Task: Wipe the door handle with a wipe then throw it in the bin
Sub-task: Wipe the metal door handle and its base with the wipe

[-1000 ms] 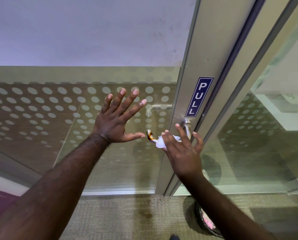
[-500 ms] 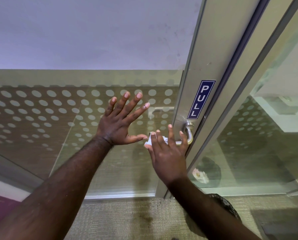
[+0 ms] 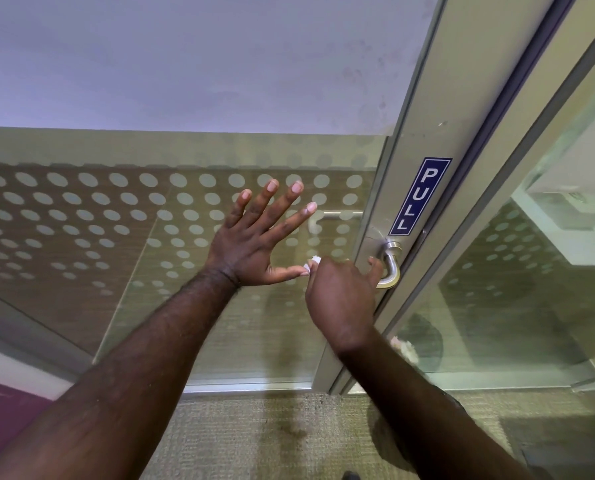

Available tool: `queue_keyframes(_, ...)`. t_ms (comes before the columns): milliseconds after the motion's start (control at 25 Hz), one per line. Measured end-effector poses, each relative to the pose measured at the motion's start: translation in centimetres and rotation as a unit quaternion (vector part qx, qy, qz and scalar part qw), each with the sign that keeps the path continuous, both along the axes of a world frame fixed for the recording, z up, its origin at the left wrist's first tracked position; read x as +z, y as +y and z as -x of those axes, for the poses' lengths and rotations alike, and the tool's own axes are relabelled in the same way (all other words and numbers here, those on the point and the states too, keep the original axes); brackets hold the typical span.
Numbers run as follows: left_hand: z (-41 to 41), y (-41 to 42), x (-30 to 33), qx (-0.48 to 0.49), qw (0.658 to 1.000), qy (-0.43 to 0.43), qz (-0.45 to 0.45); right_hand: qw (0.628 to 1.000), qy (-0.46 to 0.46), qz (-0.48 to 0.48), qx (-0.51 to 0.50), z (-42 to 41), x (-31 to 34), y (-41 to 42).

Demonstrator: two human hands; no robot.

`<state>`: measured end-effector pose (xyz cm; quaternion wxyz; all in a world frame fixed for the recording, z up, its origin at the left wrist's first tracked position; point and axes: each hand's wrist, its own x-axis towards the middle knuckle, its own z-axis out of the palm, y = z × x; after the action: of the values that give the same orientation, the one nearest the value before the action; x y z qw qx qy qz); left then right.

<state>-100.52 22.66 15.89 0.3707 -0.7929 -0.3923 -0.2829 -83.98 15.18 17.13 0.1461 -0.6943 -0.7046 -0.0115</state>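
Right hand: my right hand [image 3: 341, 299] is curled around the lever of the handle [image 3: 389, 268], fingers closed over it, back of the hand toward me.
Wipe: the white wipe [image 3: 312, 264] is bunched under my right fingers against the lever; only a small crumpled corner pokes out at the hand's left edge.
Left hand: my left hand [image 3: 254, 244] is flat and spread wide, fingers apart, holding nothing; whether the palm touches the glass [image 3: 116, 220] I cannot tell. Its thumb tip reaches to the exposed bit of wipe.
Handle: brushed metal, its bend and round base visible just right of my knuckles, mounted on the door frame [image 3: 427, 133].
Sign: a blue PULL sign [image 3: 419, 196] sits on the frame just above the handle.
Bin: a dark bin [image 3: 386, 434] stands on the carpet [image 3: 254, 438] below, mostly hidden by my right forearm.
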Motion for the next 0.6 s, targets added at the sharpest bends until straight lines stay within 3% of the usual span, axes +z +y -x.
queue_keyframes(240,0.1,0.2,-0.1,0.000,1.000,0.009,-0.001,0.980,0.127,0.156,-0.010,-0.5,2.4,2.1)
queue_keyframes(360,0.2,0.2,-0.1,0.000,1.000,0.010,0.007,0.968,0.166,0.188,-0.022,-0.4,2.5,2.9)
queue_keyframes(440,0.3,0.1,-0.1,-0.003,1.000,0.009,0.011,0.976,0.140,0.165,-0.011,-0.2,2.8,2.8)
queue_keyframes(600,0.3,-0.2,0.1,-0.007,1.000,0.008,0.018,0.995,-0.025,0.055,0.074,-0.3,2.5,1.6)
